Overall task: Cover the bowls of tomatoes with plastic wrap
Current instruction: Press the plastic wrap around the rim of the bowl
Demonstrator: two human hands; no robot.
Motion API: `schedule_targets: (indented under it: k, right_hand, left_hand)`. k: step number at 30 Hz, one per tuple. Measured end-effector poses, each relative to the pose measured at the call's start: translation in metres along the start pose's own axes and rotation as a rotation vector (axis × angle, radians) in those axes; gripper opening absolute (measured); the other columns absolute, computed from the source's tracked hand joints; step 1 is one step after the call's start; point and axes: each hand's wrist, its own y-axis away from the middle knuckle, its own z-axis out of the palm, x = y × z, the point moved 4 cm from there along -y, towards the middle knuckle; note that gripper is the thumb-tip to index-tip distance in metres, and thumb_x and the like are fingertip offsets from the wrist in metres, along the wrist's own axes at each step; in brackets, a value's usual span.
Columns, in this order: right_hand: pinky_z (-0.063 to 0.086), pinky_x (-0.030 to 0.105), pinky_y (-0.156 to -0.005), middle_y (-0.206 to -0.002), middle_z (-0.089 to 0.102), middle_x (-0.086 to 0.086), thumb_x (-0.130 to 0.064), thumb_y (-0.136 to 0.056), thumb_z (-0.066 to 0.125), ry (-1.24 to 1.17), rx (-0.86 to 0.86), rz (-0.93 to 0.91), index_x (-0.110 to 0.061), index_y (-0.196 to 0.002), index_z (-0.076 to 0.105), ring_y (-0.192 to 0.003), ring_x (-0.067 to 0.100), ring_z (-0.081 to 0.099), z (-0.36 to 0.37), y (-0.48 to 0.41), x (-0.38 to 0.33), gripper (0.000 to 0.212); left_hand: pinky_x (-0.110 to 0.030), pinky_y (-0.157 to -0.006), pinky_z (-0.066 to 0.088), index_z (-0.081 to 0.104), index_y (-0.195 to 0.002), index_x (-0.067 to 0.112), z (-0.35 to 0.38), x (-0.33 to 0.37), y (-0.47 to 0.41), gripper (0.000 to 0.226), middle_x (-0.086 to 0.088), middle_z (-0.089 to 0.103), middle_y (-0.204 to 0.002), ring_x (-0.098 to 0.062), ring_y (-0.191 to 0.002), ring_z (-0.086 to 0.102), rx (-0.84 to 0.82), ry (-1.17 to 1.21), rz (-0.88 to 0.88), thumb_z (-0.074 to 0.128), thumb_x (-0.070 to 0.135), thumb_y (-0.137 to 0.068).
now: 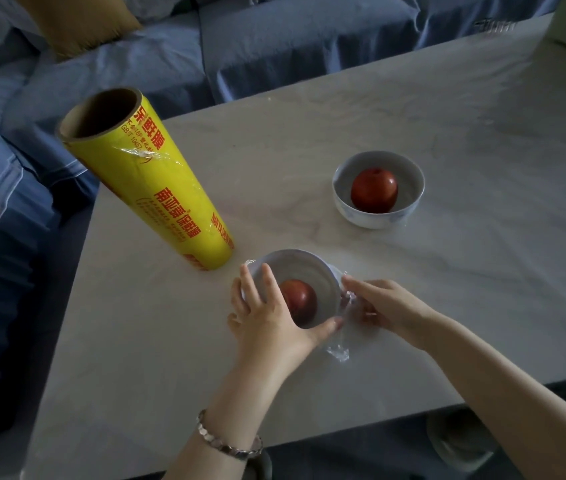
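A white bowl (304, 268) with a red tomato (299, 299) sits near the table's front edge, clear plastic wrap (338, 351) stretched over it and bunched at its right side. My left hand (267, 320) lies spread over the bowl's left rim, fingers pressing the film. My right hand (383, 310) pinches the crumpled wrap against the bowl's right side. A second white bowl (378, 220) with a tomato (374, 190) stands farther back on the right; film clings at its lower right edge. A yellow roll of plastic wrap (157, 188) stands upright at the left.
The pale marble table (447, 133) stretches back and right. A blue sofa (274, 46) with a mustard cushion (80, 19) borders the far and left sides. The table's front edge runs just under my forearms.
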Motion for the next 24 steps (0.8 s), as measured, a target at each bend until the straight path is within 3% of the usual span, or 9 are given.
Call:
schedule_targets:
  k: [4,6,9,12,18,24]
  right_hand:
    - [0.034,0.017,-0.05,-0.06,0.051,-0.002,-0.028,-0.086,0.062,0.081,0.031,-0.054,-0.013,-0.07,0.062,-0.053,0.009,0.042,0.0,0.009,-0.003,0.021]
    - [0.038,0.016,-0.056,-0.062,0.053,-0.004,-0.021,-0.088,0.059,0.066,0.084,-0.153,-0.014,-0.069,0.062,-0.058,0.007,0.046,0.001,0.011,-0.008,0.021]
    - [0.043,0.021,-0.067,-0.066,0.06,-0.002,-0.012,-0.092,0.051,-0.063,0.083,-0.226,-0.013,-0.069,0.057,-0.065,0.009,0.054,0.008,0.016,-0.017,0.024]
    - [0.044,0.026,-0.067,-0.06,0.058,0.0,-0.01,-0.096,0.043,-0.163,0.147,-0.238,-0.013,-0.07,0.046,-0.058,0.013,0.053,0.013,0.019,-0.021,0.026]
    - [0.037,0.026,-0.055,-0.06,0.04,0.001,-0.014,-0.099,0.033,-0.155,0.303,-0.261,-0.012,-0.072,0.034,-0.049,0.013,0.038,0.022,0.021,-0.035,0.027]
    - [0.033,0.023,-0.041,-0.062,0.036,0.001,-0.018,-0.1,0.029,-0.137,0.371,-0.249,-0.014,-0.076,0.033,-0.045,0.011,0.035,0.017,0.024,-0.035,0.025]
  left_hand:
    - [-0.046,-0.114,0.013,-0.012,-0.146,0.016,-0.001,-0.008,0.007,0.136,-0.007,-0.028,-0.152,-0.029,-0.142,-0.018,-0.099,0.022,-0.008,0.074,0.068,-0.054]
    - [-0.046,-0.114,0.011,-0.009,-0.146,0.019,-0.008,-0.013,0.005,0.136,-0.004,-0.027,-0.152,-0.027,-0.142,-0.017,-0.118,-0.001,0.033,0.078,0.064,-0.051]
    - [-0.046,-0.117,0.0,-0.009,-0.146,0.029,-0.015,-0.012,-0.007,0.138,0.0,-0.026,-0.153,-0.023,-0.143,-0.019,-0.105,-0.041,0.178,0.079,0.064,-0.047]
    - [-0.043,-0.117,-0.001,-0.014,-0.146,0.032,-0.013,-0.01,-0.016,0.138,-0.002,-0.023,-0.155,-0.022,-0.143,-0.018,-0.12,-0.06,0.259,0.076,0.069,-0.047]
    - [-0.038,-0.116,0.0,-0.016,-0.146,0.021,-0.008,-0.013,-0.014,0.136,-0.006,-0.018,-0.157,-0.022,-0.144,-0.013,-0.028,-0.111,0.286,0.067,0.075,-0.053]
    - [-0.041,-0.116,0.002,-0.016,-0.146,0.02,-0.008,-0.014,-0.016,0.138,-0.006,-0.017,-0.157,-0.022,-0.144,-0.011,-0.014,-0.137,0.271,0.064,0.08,-0.051]
